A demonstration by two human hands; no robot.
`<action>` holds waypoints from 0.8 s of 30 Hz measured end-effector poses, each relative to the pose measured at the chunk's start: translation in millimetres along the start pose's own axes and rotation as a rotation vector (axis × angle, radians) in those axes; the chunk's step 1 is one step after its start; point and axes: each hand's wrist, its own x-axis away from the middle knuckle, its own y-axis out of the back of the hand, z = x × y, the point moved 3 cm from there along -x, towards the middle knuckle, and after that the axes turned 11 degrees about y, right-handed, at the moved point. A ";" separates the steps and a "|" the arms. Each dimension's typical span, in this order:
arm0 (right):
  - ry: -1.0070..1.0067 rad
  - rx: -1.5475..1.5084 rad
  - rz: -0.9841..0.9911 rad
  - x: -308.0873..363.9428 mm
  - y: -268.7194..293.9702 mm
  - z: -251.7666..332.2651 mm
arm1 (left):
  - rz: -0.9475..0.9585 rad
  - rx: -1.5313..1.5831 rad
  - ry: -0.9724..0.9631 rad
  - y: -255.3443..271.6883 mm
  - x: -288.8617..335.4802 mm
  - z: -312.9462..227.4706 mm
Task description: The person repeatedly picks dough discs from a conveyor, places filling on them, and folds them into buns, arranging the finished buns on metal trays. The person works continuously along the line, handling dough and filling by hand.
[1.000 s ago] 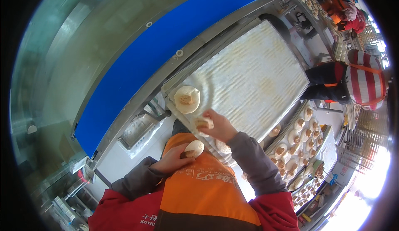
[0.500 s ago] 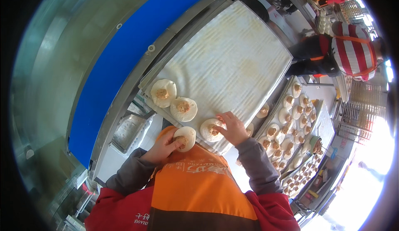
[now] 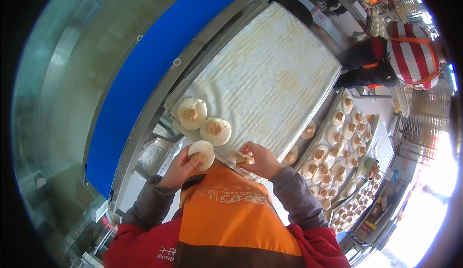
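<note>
My left hand (image 3: 176, 169) is closed on the edge of a dough wrapper (image 3: 204, 149) with a lump of brown filling, held just off the near left corner of the cloth-covered tray (image 3: 260, 70). At the tray's near edge, my right hand (image 3: 263, 160) pinches another filled wrapper (image 3: 233, 155), which looks partly folded over its filling; the fingers cover much of it. Two open wrappers with filling, an outer one (image 3: 192, 113) and an inner one (image 3: 215, 131), lie side by side on the cloth close to the left hand.
To the right, a rack of trays (image 3: 333, 145) bears many filled wrappers, with a bowl of filling (image 3: 371, 167) beside them. A blue panel with a metal rail (image 3: 159, 77) runs along the left. A co-worker in a striped top (image 3: 412, 55) stands at the far right.
My left hand has drawn its wrapper slightly left and up. My right hand has moved a little left and down, and its wrapper, flat before, is now lifted and folded.
</note>
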 end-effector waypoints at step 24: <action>-0.241 -0.523 -0.720 118.1 -40.6 -70.5 | 0.126 -1.113 -0.373 -168.8 -75.2 19.6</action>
